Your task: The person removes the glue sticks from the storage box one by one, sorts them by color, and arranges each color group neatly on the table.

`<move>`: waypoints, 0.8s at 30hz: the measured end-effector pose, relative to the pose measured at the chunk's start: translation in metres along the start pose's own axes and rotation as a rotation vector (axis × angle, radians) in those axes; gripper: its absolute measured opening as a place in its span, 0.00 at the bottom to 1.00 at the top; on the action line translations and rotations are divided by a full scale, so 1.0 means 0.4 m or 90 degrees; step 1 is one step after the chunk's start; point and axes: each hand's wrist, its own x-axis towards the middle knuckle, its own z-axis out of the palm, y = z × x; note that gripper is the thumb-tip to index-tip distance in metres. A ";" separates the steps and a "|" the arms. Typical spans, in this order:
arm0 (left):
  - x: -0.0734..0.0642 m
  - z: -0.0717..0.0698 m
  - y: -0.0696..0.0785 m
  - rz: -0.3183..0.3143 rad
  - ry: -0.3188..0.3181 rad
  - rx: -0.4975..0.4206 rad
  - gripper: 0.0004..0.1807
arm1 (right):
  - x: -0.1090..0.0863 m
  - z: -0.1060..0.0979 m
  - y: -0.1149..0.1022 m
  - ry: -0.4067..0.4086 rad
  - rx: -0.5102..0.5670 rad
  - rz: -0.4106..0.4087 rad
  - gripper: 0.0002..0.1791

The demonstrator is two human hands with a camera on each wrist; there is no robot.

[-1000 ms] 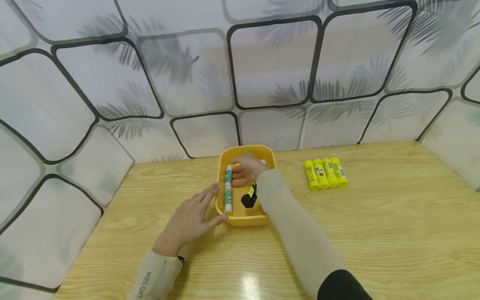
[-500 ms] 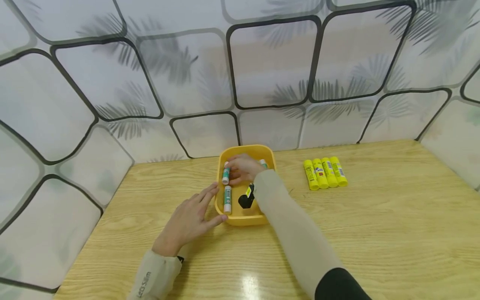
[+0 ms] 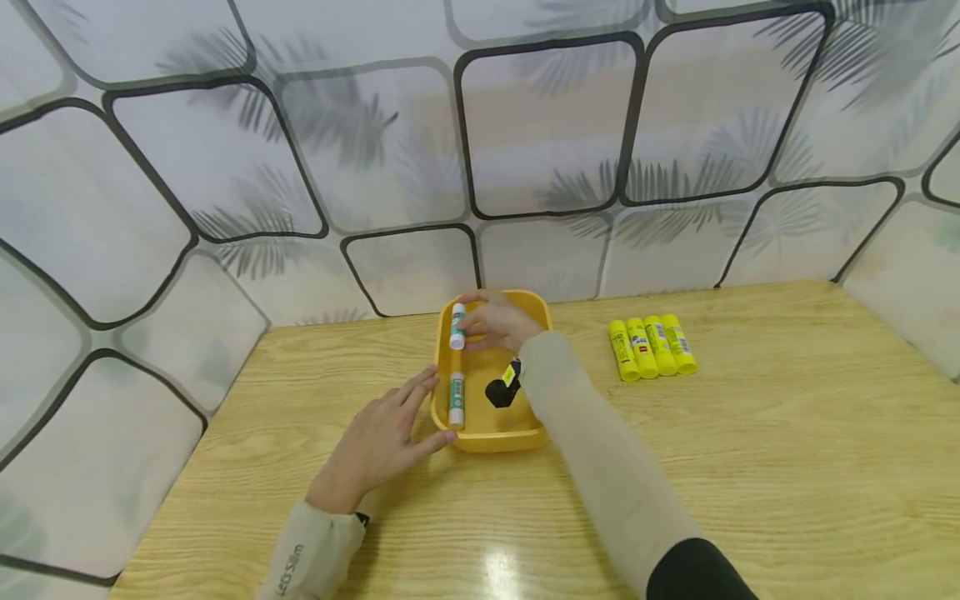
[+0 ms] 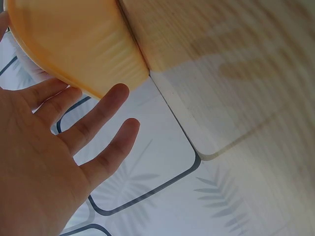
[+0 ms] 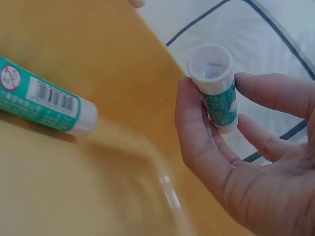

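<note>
Between thumb and fingers, my right hand [image 3: 497,323] pinches a green-and-white glue stick [image 5: 220,105] at the far left corner of a yellow basket [image 3: 498,443]. In the right wrist view its hollow white end faces the camera. A second green-and-white glue stick [image 3: 457,402] lies along the basket's left wall, nearer the front. My left hand [image 3: 378,442] has its fingers spread against the basket's left side and front left corner. Its fingertips touch or almost touch the rim in the left wrist view. My right forearm covers the basket's right side.
Several yellow glue sticks [image 3: 651,347] lie side by side on the wooden table [image 3: 787,450], right of the basket. A patterned cloth [image 3: 547,133] stands behind the table's back edge. A black camera mount [image 3: 502,393] on my right wrist hangs over the basket.
My right hand has taken the farther green glue stick off the basket's floor, away from the nearer one, and raised it toward the back. The left hand stays in place.
</note>
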 end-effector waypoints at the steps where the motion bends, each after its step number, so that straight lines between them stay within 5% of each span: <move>1: 0.000 0.000 0.000 0.000 0.000 0.000 0.43 | -0.003 -0.004 -0.004 -0.001 -0.003 -0.004 0.33; 24: -0.001 0.000 -0.002 0.001 -0.002 0.000 0.42 | -0.091 -0.095 -0.066 -0.037 -0.075 -0.098 0.32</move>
